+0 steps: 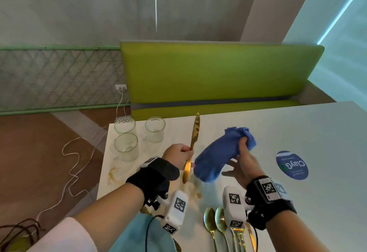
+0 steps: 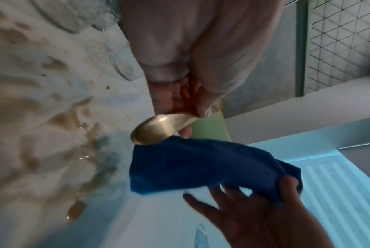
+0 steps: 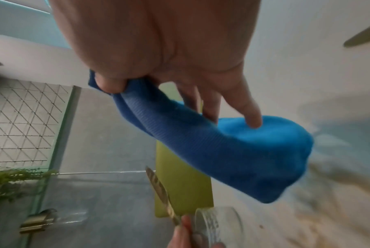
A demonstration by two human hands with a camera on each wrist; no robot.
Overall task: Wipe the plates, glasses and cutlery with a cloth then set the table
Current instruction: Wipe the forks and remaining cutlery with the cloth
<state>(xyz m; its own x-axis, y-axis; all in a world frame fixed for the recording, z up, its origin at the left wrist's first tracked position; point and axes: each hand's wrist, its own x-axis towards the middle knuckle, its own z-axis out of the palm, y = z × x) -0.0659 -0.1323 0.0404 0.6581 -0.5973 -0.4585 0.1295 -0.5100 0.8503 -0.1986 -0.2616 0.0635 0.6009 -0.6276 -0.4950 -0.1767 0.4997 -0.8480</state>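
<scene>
Knife (image 1: 193, 140) stands nearly upright in the left hand (image 1: 178, 157), which pinches it mid-length, handle end down. Just right of that handle end hangs the blue cloth (image 1: 216, 156), gripped by the right hand (image 1: 243, 164) (lower fingers spread), the nearer hand for wiping.

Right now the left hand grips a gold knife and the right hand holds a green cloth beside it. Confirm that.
Wrong in one respect: the cloth is blue, not green, as the head view shows. The left hand does grip the gold knife, and the right hand holds the cloth beside it.
</scene>
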